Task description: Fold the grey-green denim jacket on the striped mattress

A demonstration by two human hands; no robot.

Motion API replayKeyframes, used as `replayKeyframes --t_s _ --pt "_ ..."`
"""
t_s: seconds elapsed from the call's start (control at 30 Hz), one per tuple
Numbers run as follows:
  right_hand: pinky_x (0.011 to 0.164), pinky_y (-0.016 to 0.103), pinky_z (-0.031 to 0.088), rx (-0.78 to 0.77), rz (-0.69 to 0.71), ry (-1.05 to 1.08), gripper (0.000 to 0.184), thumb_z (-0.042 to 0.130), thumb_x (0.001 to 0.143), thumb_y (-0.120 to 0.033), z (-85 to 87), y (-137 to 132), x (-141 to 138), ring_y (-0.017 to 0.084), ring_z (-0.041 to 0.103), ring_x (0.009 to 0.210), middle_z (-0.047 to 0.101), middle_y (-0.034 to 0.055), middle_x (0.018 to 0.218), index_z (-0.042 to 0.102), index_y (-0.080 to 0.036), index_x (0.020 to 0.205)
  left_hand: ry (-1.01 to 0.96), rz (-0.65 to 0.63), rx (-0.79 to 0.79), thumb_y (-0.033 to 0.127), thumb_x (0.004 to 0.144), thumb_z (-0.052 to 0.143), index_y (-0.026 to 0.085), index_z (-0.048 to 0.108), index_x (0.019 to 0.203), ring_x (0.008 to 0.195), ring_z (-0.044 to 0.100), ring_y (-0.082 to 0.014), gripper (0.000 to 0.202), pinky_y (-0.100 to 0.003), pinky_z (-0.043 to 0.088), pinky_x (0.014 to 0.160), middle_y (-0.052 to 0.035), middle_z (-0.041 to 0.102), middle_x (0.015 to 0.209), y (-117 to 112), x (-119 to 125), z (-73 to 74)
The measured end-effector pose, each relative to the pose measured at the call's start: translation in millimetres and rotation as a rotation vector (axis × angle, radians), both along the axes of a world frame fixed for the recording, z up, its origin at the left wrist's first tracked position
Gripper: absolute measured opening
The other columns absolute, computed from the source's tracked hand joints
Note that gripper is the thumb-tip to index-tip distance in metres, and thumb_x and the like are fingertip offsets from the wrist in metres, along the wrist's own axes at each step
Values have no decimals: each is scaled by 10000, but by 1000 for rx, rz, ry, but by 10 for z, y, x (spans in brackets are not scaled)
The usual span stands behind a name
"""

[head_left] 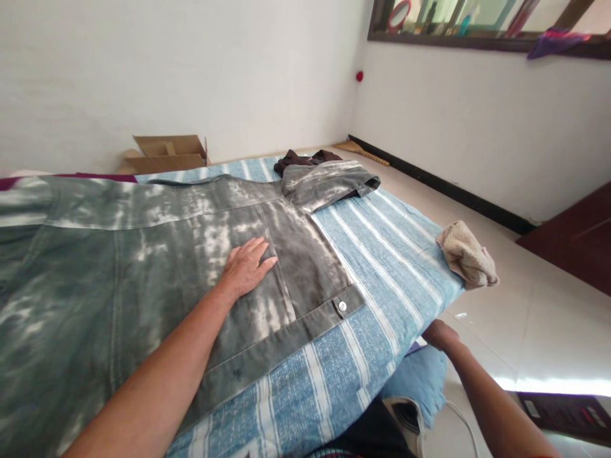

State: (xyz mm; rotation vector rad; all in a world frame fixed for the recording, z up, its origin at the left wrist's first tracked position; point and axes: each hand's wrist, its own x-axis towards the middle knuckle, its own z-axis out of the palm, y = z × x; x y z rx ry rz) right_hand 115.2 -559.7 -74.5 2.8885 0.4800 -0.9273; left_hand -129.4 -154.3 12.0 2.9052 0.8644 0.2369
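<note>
A grey-green denim jacket with pale bleached blotches lies spread flat, its back facing up. My left hand rests palm down on it, fingers stretched and slightly spread. A metal button shows on the hem tab, and one sleeve reaches toward the far side. Under the jacket is a blue and white striped cloth covering the table. My right hand is low beside the table's right edge. Its fingers are hidden, so I cannot see whether they hold anything.
A crumpled beige cloth hangs over the right corner. Dark fabric lies beyond the sleeve. An open cardboard box is by the wall. Below the edge are a blue bundle and a white cord.
</note>
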Motion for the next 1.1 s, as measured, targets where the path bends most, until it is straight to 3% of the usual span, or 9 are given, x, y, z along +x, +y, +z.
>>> replayKeyframes --t_s 0.13,0.2,0.27,0.37,0.43,0.6,0.77,0.9,1.1 --pt "521 289 481 2 98 334 176 525 807 -167 524 16 -326 192 632 529 657 90 609 676 -94 752 2 4 8 428 892 375 122 495 1277 1330 344 -265 506 -446 295 1056 -138 424 1420 -1 3 -8" --pt "558 241 478 208 295 640 184 543 804 -197 937 122 -533 148 632 575 678 53 662 691 -133 713 5 3 9 430 892 374 123 494 1277 1330 344 -264 507 -445 295 1055 -136 424 1420 -2 3 -11" --pt "617 242 482 476 540 871 259 521 855 -310 1375 314 -677 146 636 662 689 44 728 722 -149 819 3 0 11 434 893 371 124 494 1277 1330 344 -262 510 -442 295 1056 -133 426 1419 -2 2 -14" --pt "664 244 476 776 701 742 298 563 840 -379 1866 742 -684 139 624 733 693 45 834 708 -150 965 0 0 15 437 894 367 126 495 1278 1330 344 -261 510 -444 294 1056 -133 429 1417 1 -2 -16" --pt "666 237 471 903 723 626 317 569 842 -381 2002 1104 -591 125 616 743 690 46 882 686 -147 1021 -2 -2 13 436 895 365 127 498 1275 1331 343 -257 508 -444 296 1056 -135 431 1415 5 -5 -20" --pt "579 228 445 1040 719 594 237 585 818 -330 1851 2211 -513 106 588 616 651 12 691 680 -124 885 -13 -2 -1 453 892 370 136 501 1267 1335 339 -247 508 -442 298 1055 -133 429 1417 15 -13 -47" --pt "601 246 407 1103 497 133 193 544 814 -248 1443 3192 -882 134 564 640 636 20 640 687 -157 722 -21 -1 4 461 898 356 133 500 1267 1332 342 -266 515 -458 302 1052 -140 429 1416 14 -24 -49" --pt "703 287 396 1118 367 6 219 477 838 -193 1117 3450 -1103 178 573 798 675 62 844 696 -182 851 -1 -1 2 433 900 361 111 484 1286 1336 335 -273 518 -465 298 1058 -149 428 1414 -10 -32 -28" --pt "743 271 408 1302 268 166 161 526 768 -212 878 3443 -989 152 571 747 650 1 751 685 -206 793 24 17 -3 423 913 347 119 463 1310 1353 305 -261 514 -476 275 1074 -135 393 1442 -74 -37 -28"
